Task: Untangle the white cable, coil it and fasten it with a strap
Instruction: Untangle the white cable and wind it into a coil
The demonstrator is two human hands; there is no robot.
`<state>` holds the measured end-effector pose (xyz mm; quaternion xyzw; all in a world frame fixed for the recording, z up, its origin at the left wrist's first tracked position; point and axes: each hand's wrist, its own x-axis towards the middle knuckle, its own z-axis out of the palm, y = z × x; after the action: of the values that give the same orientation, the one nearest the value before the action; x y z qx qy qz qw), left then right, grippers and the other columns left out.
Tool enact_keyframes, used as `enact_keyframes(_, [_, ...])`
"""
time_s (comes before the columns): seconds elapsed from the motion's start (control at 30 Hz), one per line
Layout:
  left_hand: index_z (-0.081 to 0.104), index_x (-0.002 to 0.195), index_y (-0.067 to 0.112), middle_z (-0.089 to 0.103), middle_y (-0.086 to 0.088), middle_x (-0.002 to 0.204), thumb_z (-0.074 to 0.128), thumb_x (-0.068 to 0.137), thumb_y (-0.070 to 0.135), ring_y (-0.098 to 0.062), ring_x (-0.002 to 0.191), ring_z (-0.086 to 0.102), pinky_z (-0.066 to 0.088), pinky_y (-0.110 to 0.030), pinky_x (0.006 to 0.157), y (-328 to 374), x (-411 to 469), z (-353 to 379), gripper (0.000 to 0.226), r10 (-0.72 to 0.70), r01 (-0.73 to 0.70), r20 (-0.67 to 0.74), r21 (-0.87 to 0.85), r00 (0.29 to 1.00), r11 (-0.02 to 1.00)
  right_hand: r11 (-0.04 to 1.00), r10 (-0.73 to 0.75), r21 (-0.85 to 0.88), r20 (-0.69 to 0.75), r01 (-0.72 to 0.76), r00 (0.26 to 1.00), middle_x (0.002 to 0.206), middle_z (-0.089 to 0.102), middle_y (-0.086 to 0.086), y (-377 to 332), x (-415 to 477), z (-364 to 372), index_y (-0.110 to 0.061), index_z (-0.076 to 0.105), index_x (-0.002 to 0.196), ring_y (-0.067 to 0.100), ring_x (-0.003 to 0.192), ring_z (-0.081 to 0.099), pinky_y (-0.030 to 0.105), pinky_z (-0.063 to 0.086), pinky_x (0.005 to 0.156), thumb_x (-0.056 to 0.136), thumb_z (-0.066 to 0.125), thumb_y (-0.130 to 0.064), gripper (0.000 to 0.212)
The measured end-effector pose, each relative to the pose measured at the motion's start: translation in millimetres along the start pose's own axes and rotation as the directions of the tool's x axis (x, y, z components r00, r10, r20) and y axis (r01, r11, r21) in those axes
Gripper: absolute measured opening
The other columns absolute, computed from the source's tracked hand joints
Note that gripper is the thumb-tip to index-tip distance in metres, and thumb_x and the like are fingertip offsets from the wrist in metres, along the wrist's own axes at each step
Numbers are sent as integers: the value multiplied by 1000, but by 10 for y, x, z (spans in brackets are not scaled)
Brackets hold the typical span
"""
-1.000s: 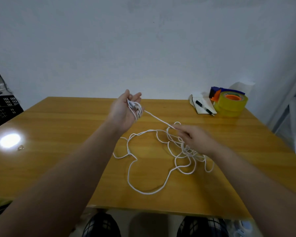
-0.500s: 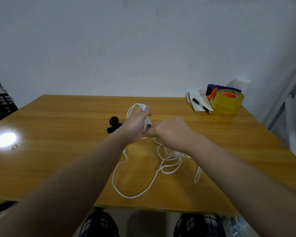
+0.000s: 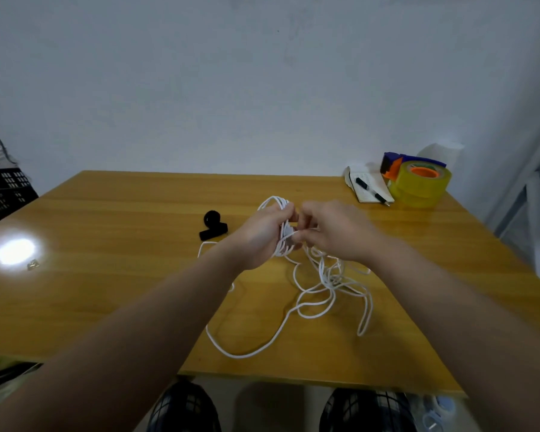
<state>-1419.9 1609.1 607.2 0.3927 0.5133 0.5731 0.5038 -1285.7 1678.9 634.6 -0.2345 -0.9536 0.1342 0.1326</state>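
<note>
the coiling looks only begun. a few turns of the white cable [image 3: 312, 294] are gathered in the left hand [image 3: 264, 235], with one loop standing up above its knuckles, but most of the cable lies loose on the table [image 3: 106, 291], on the near side of the hands: a knot of crossing loops just below the right hand [image 3: 334, 232], and one long bight that runs toward the table's near edge. so, judging from this, the untangling is unfinished, most of the winding is left, and the strap [image 3: 213, 227] is untouched. it sits black and curled on the table just to the left of the left hand, apart from the cable.

both forearms reach out over the table and the hands meet above its middle, almost touching. the left hand is clenched round the small bundle, back of the hand toward the camera, thumb side up. the right hand faces it, fingers curled, and appears to pinch a strand right beside the bundle; the exact grip is hidden by the knuckles. far right of the hands, at the table's back corner, a notebook [image 3: 368, 188] with a pen [image 3: 371, 191] lies next to a roll of tape [image 3: 418, 185].
</note>
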Motion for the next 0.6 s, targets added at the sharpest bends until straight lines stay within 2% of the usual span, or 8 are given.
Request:
enact_keyframes(0.07, [54, 94, 0, 63, -14, 81, 29, 104, 24, -22, 70, 63, 51, -30, 66, 21, 1, -25, 36, 4, -3, -21, 37, 1000, 999, 1000, -7, -18, 78, 8, 997, 73, 68, -12, 0, -18, -33, -25, 56, 81, 4, 71, 61, 31, 50, 68, 84, 65, -37, 15])
enact_keyframes(0.13, [54, 101, 0, 67, -9, 89, 29, 105, 25, -20, 82, 67, 55, -27, 71, 20, 7, -85, 35, 9, -4, -41, 121, 999, 993, 1000, -23, -9, 116, 24, 993, 73, 69, -9, -14, -34, -82, -24, 58, 81, 5, 70, 61, 33, 50, 69, 84, 65, -36, 15])
enact_keyframes(0.2, [51, 94, 1, 70, -6, 87, 31, 104, 26, -22, 85, 65, 52, -31, 77, -3, 5, -159, 33, -7, 19, -71, 163, 997, 986, 999, -17, 46, 78, 14, 997, 71, 68, -9, 0, -27, -141, -23, 60, 81, 6, 70, 62, 35, 52, 70, 82, 67, -38, 16])
enact_keyframes(0.27, [48, 84, 3, 71, -5, 73, 34, 104, 25, -21, 75, 64, 49, -36, 78, -42, -8, -180, 33, -39, 51, -107, 116, 994, 992, 993, -11, 114, 25, 8, 1000, 69, 67, -9, 34, -4, -160, -23, 61, 80, 9, 71, 64, 39, 53, 72, 79, 70, -37, 17])
enact_keyframes(0.33, [51, 95, -5, 65, -16, 82, 34, 104, 24, -26, 78, 63, 49, -40, 82, -58, -15, -124, 35, -39, 47, -84, 91, 996, 995, 979, -33, 199, 4, 32, 999, 69, 69, -7, 39, 24, -130, -21, 61, 77, 11, 71, 66, 43, 53, 73, 78, 72, -33, 16])
enact_keyframes(0.4, [51, 108, -10, 57, -21, 91, 33, 104, 16, -28, 81, 58, 51, -34, 76, -66, -17, -13, 32, -8, 12, -80, 49, 997, 999, 967, -76, 246, 14, 70, 997, 68, 69, -5, 3, 53, -75, -22, 61, 73, 13, 69, 66, 45, 53, 72, 77, 74, -29, 15])
enact_keyframes(0.47, [50, 101, -1, 57, -15, 85, 32, 101, 8, -18, 75, 58, 51, -21, 61, -36, -18, 73, 21, -13, 10, -135, -22, 991, 1000, 964, -114, 245, 24, 105, 993, 69, 67, -6, -42, 81, -39, -24, 60, 72, 14, 68, 64, 46, 53, 71, 77, 74, -29, 15])
enact_keyframes(0.6, [52, 90, 7, 55, -9, 72, 33, 100, 5, -15, 62, 55, 48, -25, 59, -37, -20, 133, 21, 34, -38, -81, -48, 996, 998, 958, -104, 260, -91, 124, 990, 69, 66, -5, -25, 108, -66, -22, 62, 73, 13, 67, 64, 47, 52, 69, 76, 73, -29, 14])
